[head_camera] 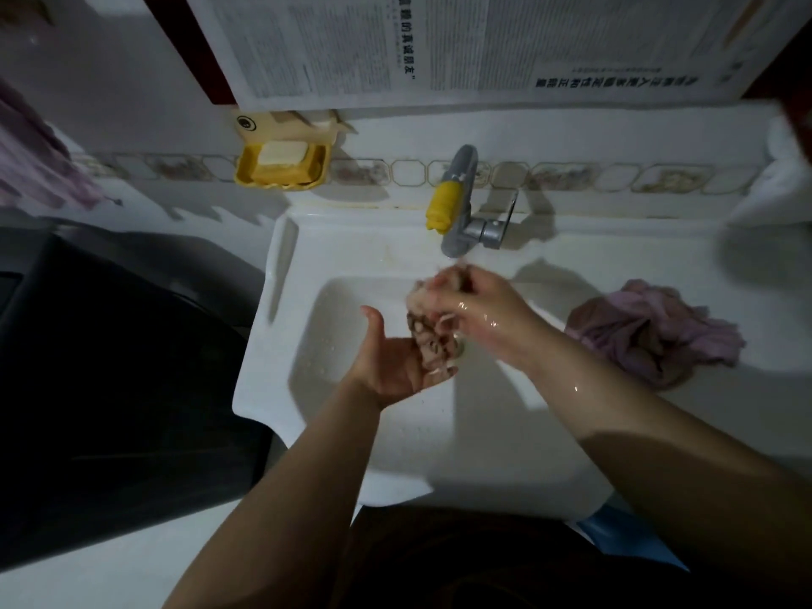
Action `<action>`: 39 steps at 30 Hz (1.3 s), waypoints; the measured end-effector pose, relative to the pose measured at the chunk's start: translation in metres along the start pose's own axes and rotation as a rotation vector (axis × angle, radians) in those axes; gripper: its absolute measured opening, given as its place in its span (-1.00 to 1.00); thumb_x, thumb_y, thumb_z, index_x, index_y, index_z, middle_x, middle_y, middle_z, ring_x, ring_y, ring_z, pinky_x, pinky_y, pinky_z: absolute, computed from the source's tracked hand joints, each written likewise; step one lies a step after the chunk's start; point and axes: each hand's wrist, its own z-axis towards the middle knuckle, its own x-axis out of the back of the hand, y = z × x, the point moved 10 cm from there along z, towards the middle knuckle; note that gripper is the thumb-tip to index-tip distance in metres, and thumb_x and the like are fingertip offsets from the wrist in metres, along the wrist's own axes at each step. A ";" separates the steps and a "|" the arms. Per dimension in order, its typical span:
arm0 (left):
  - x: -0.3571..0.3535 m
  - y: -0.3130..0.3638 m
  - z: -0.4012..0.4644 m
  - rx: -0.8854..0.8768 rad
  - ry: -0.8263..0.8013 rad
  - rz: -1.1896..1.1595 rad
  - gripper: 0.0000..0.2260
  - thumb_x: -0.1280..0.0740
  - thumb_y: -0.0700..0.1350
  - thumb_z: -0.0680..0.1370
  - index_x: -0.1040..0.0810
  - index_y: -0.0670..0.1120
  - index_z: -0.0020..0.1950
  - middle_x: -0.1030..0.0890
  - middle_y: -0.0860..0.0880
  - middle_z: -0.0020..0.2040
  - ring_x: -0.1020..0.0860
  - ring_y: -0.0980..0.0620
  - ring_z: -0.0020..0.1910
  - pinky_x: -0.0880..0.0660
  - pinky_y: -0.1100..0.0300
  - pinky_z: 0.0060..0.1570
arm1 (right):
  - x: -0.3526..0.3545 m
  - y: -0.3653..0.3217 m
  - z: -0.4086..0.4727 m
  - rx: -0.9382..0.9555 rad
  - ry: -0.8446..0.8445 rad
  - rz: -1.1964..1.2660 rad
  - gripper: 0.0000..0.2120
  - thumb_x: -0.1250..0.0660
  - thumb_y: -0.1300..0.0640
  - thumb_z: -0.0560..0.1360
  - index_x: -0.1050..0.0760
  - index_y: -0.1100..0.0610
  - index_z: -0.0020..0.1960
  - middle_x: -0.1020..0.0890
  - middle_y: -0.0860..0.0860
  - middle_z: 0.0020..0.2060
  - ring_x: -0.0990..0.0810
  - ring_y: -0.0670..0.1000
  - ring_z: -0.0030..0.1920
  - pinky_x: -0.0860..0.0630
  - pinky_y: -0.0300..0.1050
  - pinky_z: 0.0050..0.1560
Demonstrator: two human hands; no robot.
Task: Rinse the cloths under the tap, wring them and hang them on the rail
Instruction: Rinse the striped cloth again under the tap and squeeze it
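Note:
A small wet, bunched pinkish-grey cloth (433,334) is held over the white sink basin (307,345), just below the grey tap (459,230) with its yellow sleeve. My right hand (479,309) grips the cloth's upper part right under the spout. My left hand (395,367) lies palm up beneath the cloth's lower end, thumb raised, fingers cupping it. A second, mauve cloth (646,329) lies crumpled on the sink's right ledge.
A yellow soap dish with a white bar (281,162) hangs on the tiled wall at the back left. A pink towel (35,156) hangs at the far left. A dark bin or appliance (110,367) stands left of the sink. Newspaper (439,41) covers the wall above.

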 end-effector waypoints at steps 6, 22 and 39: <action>0.005 0.060 -0.016 -0.297 0.110 -0.031 -0.42 -0.06 0.44 0.47 -0.57 0.02 0.06 -0.53 0.00 0.00 -0.63 -0.01 -0.16 -0.57 0.06 -0.03 | -0.012 0.031 -0.027 -0.217 -0.374 -0.458 -0.84 -0.37 0.32 0.47 -0.51 0.12 -0.01 -0.58 0.12 -0.21 -0.61 0.00 -0.27 -0.60 -0.13 -0.16; -0.056 0.032 -0.053 0.104 -0.001 0.889 -0.79 -0.32 -0.27 0.45 -0.53 -0.18 0.08 -0.66 -0.12 -0.10 -0.64 -0.04 -0.07 -0.52 0.03 0.12 | -0.027 -0.004 -0.019 0.605 -0.211 -1.338 -0.21 -0.25 0.43 0.41 -0.16 -0.12 0.49 -0.02 0.01 0.52 -0.25 0.12 0.44 -0.41 -0.08 0.24; -0.126 0.063 -0.045 -0.851 0.179 2.815 -0.71 -0.09 -0.10 0.60 -0.30 -0.15 0.29 -0.60 -0.15 -0.17 -0.58 -0.21 -0.31 -0.39 0.11 -0.40 | -0.008 0.044 -0.007 -0.448 -0.151 -0.720 -0.81 -0.28 0.22 0.42 -0.33 0.10 -0.32 -0.33 0.00 -0.47 -0.22 -0.05 -0.52 -0.13 -0.26 -0.51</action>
